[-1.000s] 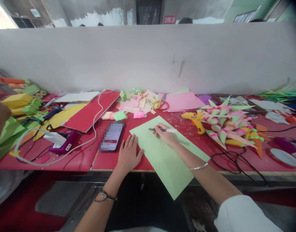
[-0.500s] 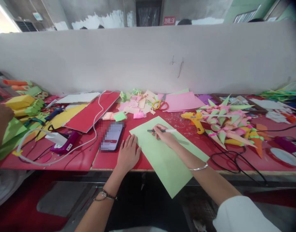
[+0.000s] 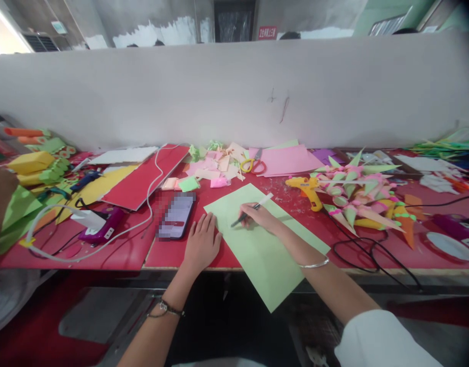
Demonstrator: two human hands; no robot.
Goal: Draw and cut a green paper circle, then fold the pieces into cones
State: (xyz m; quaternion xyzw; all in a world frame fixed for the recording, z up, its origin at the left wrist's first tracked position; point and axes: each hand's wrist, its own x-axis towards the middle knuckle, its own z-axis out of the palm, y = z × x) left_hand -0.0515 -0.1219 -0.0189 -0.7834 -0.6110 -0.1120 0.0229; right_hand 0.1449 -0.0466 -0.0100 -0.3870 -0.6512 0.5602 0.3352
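Observation:
A sheet of light green paper (image 3: 270, 270) lies aslant on the red table, one corner hanging over the front edge. My right hand (image 3: 259, 216) rests on it, fingers closed around a pen (image 3: 240, 220) with a dark front and a whitish rear end. The pen's tip points down and left at the sheet; whether it touches the paper I cannot tell. Flat beside the sheet's left edge is my left hand (image 3: 203, 239), fingers stretched out and holding nothing. Just left of those fingers lies a phone (image 3: 180, 216) with its screen lit, partly pixelated.
Scissors (image 3: 253, 165) and paper scraps (image 3: 219, 163) lie behind the sheet. To the right are a yellow glue gun (image 3: 309, 191), folded paper cones (image 3: 357, 193) and black cables (image 3: 372, 255). A purple power strip (image 3: 104, 224) and a red board (image 3: 142, 178) lie left. Another person's hand (image 3: 1, 188) shows at far left.
The pen has swung from nearly level to a slant, its tip lower and nearer the paper. My right hand has shifted slightly left and down. My left hand stays in place.

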